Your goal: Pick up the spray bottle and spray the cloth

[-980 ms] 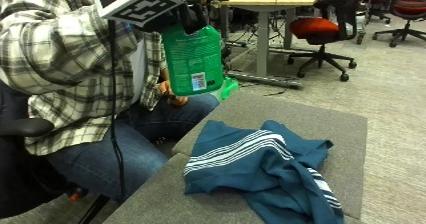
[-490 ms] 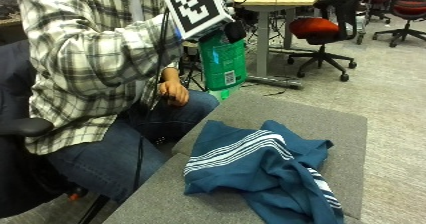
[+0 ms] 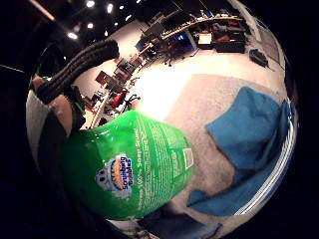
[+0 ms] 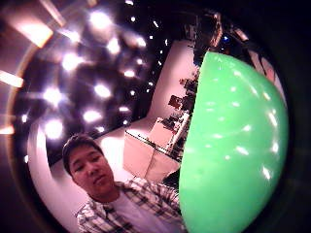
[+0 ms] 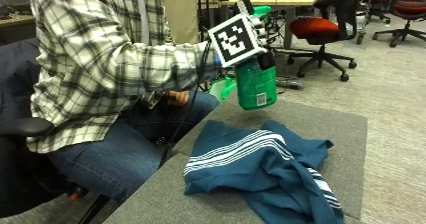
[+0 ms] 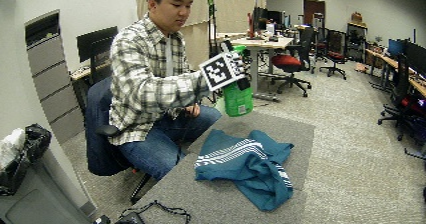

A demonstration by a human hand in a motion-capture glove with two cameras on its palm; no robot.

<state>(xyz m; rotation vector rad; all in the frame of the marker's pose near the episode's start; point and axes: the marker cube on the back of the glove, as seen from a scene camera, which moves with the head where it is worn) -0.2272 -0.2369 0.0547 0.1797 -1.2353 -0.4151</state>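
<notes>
Since the earlier frames, the green spray bottle [image 5: 255, 81] has been carried outward from the person's chest toward the table and now hangs in the air above the near edge of the grey table [image 5: 333, 129], with nothing under it touching it. It is held by the gloved right hand [image 5: 256, 34], whose fingers are curled round the neck just below the sprayer head; the bare hand rests on the lap and takes no part. The bottle's long axis is kept nearly upright, body hanging below the grip, label turned toward the outside camera. The teal cloth [image 5: 266, 169] lies crumpled on the table, below the bottle and further toward the camera, well apart from it; in the little-finger palm view the cloth [image 3: 249, 134] is seen beyond the bottle's base [image 3: 129, 164]. Which way the nozzle faces cannot be told from these pictures. It is judged that the nozzle must be turned downward toward the cloth before the trigger is squeezed, otherwise the spray would pass over it.
</notes>
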